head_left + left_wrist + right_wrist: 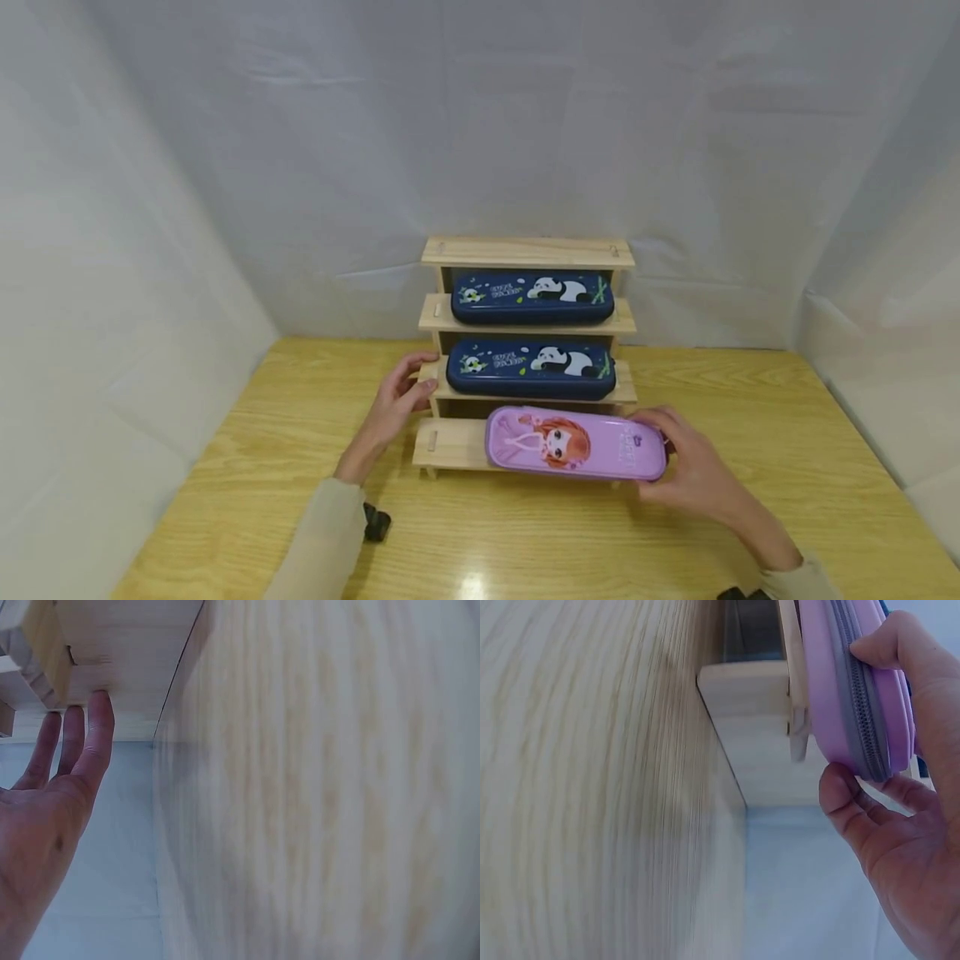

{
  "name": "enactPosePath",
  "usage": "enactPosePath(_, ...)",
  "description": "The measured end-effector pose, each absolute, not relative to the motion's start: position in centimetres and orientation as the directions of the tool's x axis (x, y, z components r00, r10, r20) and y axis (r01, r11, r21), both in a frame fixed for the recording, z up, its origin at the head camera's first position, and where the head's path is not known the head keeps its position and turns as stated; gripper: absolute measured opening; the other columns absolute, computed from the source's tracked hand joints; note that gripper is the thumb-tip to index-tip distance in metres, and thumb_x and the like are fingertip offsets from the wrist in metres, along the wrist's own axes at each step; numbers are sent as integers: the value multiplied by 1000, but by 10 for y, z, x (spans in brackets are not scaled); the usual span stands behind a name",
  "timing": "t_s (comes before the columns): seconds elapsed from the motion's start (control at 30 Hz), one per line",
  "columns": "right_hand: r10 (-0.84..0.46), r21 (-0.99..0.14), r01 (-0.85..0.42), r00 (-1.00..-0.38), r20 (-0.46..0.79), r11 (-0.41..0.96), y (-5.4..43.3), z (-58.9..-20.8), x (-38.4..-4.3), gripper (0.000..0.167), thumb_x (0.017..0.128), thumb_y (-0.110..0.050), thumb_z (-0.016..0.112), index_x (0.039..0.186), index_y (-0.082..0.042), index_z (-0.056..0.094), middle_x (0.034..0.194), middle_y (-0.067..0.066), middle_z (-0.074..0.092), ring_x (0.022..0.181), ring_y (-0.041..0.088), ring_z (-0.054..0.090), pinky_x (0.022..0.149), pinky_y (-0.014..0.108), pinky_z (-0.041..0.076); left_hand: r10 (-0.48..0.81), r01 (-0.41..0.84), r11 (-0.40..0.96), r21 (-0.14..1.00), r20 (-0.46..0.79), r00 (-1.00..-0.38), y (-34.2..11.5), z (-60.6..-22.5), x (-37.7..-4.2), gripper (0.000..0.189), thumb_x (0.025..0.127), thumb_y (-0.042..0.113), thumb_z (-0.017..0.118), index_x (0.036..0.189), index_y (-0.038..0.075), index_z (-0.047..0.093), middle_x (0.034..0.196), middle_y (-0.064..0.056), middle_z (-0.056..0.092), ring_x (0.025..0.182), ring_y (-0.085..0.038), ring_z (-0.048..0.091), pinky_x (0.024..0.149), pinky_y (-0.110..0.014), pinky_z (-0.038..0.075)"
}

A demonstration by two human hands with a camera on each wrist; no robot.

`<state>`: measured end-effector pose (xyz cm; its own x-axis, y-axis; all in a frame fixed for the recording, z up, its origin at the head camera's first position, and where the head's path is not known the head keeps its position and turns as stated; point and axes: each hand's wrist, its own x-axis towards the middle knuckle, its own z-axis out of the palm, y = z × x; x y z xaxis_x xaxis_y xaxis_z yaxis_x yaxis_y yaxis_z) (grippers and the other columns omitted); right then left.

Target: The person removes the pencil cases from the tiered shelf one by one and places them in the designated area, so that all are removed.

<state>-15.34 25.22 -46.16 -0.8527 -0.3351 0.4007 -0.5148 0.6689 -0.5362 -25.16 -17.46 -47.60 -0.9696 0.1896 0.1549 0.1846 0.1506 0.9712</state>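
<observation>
A pink pencil case (575, 443) with a doll-like girl on its lid lies along the bottom tier of a wooden stepped rack (457, 442), its right end jutting past the board. My right hand (693, 467) grips that end, thumb on one side and fingers on the other. Its grey zipper (862, 697) faces the right wrist camera. At the rack's left side, my left hand (393, 400) touches the wood near the middle tier. Its fingers (100, 735) are mostly straight, with tips against the side panel in the left wrist view.
Two navy panda pencil cases sit on the rack, one on the upper tier (532, 312) and one on the middle tier (528, 383). The rack stands on a wood-grain table (300, 425). Pale sheeting (525, 125) hangs behind and at both sides.
</observation>
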Motion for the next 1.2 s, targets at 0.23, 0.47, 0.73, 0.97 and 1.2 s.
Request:
enactPosePath(0.23, -313, -545, -490, -867, 388, 680, 269, -460, -147, 82, 55, -7, 92, 131, -12, 60, 124, 3, 62, 99, 2, 53, 73, 23, 53, 178, 174, 156, 972, 145, -973, -174, -474, -250, 41, 103, 18, 58, 143, 12, 52, 143, -17, 51, 99, -16, 60, 80, -30, 57)
enactPosePath(0.47, -288, -544, -445, -891, 352, 711, 284, -455, -140, 81, 60, -6, 91, 133, -13, 59, 126, 3, 60, 102, -2, 50, 74, 22, 53, 176, 174, 161, 972, 145, -974, -174, -476, -251, 41, 103, 19, 58, 143, 12, 53, 143, -17, 51, 99, -17, 60, 81, -31, 57)
enactPosePath(0.73, -283, -529, -472, -871, 401, 705, 299, -457, -136, 83, 56, -2, 92, 132, -13, 61, 123, 3, 61, 99, -6, 50, 70, 20, 53, 176, 180, 164, 970, 151, -973, -174, -477, -252, 40, 104, 19, 58, 143, 13, 53, 142, -17, 52, 98, -18, 60, 81, -32, 57)
enactPosePath(0.97, -271, -553, -462, -878, 395, 693, 315, -454, -130, 83, 57, 3, 92, 133, -12, 61, 124, -10, 57, 100, -8, 51, 72, 17, 53, 174, 184, 164, 969, 156, -972, -174, -479, -253, 40, 104, 18, 57, 143, 12, 52, 143, -16, 52, 98, -17, 60, 79, -31, 57)
enactPosePath(1.2, -257, -575, -465, -876, 407, 673, 335, -450, -123, 80, 59, 3, 95, 131, -10, 63, 124, -25, 54, 98, -9, 53, 72, 11, 51, 181, 193, 171, 966, 162, -970, -174, -477, -252, 39, 104, 20, 56, 143, 13, 52, 144, -15, 51, 103, -20, 60, 84, -40, 58)
